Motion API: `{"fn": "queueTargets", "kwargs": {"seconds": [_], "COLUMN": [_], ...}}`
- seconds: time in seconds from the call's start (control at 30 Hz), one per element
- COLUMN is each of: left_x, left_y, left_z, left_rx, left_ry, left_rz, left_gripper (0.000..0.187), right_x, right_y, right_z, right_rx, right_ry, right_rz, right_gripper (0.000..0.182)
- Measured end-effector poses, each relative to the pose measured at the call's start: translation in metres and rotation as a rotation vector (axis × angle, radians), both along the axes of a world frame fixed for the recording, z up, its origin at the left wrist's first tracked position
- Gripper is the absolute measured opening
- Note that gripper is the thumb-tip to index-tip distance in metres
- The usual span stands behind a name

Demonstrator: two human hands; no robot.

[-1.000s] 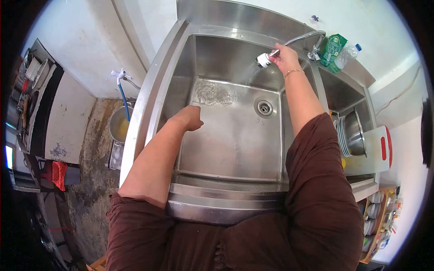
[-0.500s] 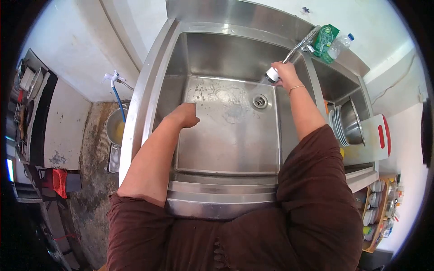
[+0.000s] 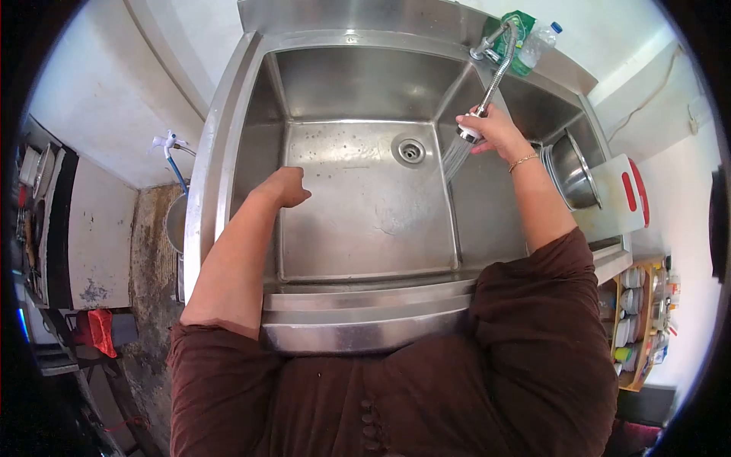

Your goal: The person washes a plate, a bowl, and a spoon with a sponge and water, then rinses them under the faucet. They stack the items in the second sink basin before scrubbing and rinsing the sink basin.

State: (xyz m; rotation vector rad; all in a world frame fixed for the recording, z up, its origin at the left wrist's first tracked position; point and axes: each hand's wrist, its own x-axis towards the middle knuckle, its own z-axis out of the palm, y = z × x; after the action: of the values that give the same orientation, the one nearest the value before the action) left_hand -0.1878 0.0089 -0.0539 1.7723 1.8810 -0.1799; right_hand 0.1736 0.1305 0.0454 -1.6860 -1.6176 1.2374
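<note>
My right hand (image 3: 496,129) grips the white and chrome spray head (image 3: 469,133) of a flexible metal faucet (image 3: 502,70). Water streams down from it onto the right wall of the stainless steel sink (image 3: 358,221). Over the left side of the basin hangs my left hand (image 3: 288,186), curled closed, with nothing visible in it and its fingertips turned out of sight. Wet patches and drops lie on the basin floor, and the round drain (image 3: 411,151) sits toward the back right.
Right of the basin stand plates (image 3: 551,171), a steel bowl (image 3: 576,175) and a cutting board with red edging (image 3: 613,199). A green pouch (image 3: 520,23) and a plastic bottle (image 3: 537,47) rest behind the faucet. At the left is a wall tap (image 3: 169,143) with a blue hose.
My right hand has moved the spray head from near the drain to the basin's right wall, and the water now lands there. The camera view has shifted a little; my left hand stays closed.
</note>
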Motion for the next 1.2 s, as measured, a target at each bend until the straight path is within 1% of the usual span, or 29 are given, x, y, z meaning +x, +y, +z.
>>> {"fn": "queueTargets", "kwargs": {"seconds": [0.07,0.2,0.3,0.37,0.43,0.5,0.63,0.7,0.73,0.8,0.83,0.87,0.9,0.93,0.97,1.03,1.07,1.1,1.17,1.2], "left_x": [0.003,0.011,0.03,0.065,0.106,0.147,0.234,0.279,0.3,0.332,0.336,0.335,0.336,0.343,0.351,0.366,0.368,0.371,0.373,0.374], "left_y": [-0.001,-0.005,-0.007,-0.014,-0.027,-0.034,-0.036,-0.037,-0.035,-0.033,-0.028,-0.021,-0.016,-0.02,-0.017,-0.017,-0.006,0.001,0.014,0.033], "left_z": [0.002,0.0,0.001,0.01,0.016,0.012,0.001,0.002,0.006,0.01,-0.004,-0.026,-0.019,-0.013,-0.006,0.018,0.026,0.027,0.024,-0.02], "left_rx": [0.011,0.01,-0.026,-0.261,-0.418,-0.541,-0.781,-0.761,-0.76,-0.631,-0.639,-0.835,-1.014,-0.897,-0.888,-0.522,-0.48,-0.469,-0.371,-0.33], "left_ry": [0.025,-0.015,-0.065,-0.4,-0.697,-0.801,-0.934,-1.004,-1.004,-0.94,-0.939,-1.096,-1.244,-1.237,-1.239,-1.571,-1.532,-1.538,-1.543,-1.561], "left_rz": [0.002,-0.034,-0.112,-0.03,0.007,-0.055,-0.088,-0.159,-0.152,-0.165,-0.155,0.078,0.319,0.522,0.528,0.829,0.871,0.879,0.884,0.853], "left_gripper": [0.047,0.049,0.049,0.049,0.052,0.057,0.064,0.057,0.057,0.044,0.044,0.039,0.033,0.032,0.032,0.032,0.037,0.037,0.046,0.058], "right_x": [0.009,0.02,0.027,0.032,0.034,0.039,0.046,0.051,0.054,0.059,0.062,0.064,0.065,0.066,0.067,0.068,0.071,0.074,0.076,0.076], "right_y": [-0.003,-0.014,-0.023,-0.028,-0.035,-0.038,-0.04,-0.037,-0.034,-0.033,-0.032,-0.031,-0.028,-0.03,-0.03,-0.032,-0.029,-0.029,-0.03,-0.026], "right_z": [-0.001,0.008,0.021,0.028,0.036,0.039,0.048,0.045,0.041,0.037,0.032,0.028,0.027,0.025,0.025,0.023,0.02,0.021,0.022,0.019], "right_rx": [0.068,0.072,0.063,0.057,0.08,0.09,0.068,0.088,0.101,0.123,0.113,0.115,0.127,0.147,0.151,0.171,0.259,0.261,0.246,0.252], "right_ry": [-0.048,-0.034,0.02,0.009,-0.007,0.006,-0.012,0.01,0.03,0.074,0.079,0.082,0.085,0.107,0.111,0.124,0.062,0.063,0.136,0.139], "right_rz": [0.031,0.015,0.058,0.105,0.104,0.126,0.162,0.188,0.2,0.221,0.224,0.224,0.225,0.224,0.233,0.24,0.268,0.281,0.276,0.29], "right_gripper": [0.049,0.045,0.041,0.039,0.041,0.037,0.04,0.041,0.041,0.042,0.042,0.042,0.042,0.041,0.041,0.041,0.042,0.042,0.043,0.043]}}
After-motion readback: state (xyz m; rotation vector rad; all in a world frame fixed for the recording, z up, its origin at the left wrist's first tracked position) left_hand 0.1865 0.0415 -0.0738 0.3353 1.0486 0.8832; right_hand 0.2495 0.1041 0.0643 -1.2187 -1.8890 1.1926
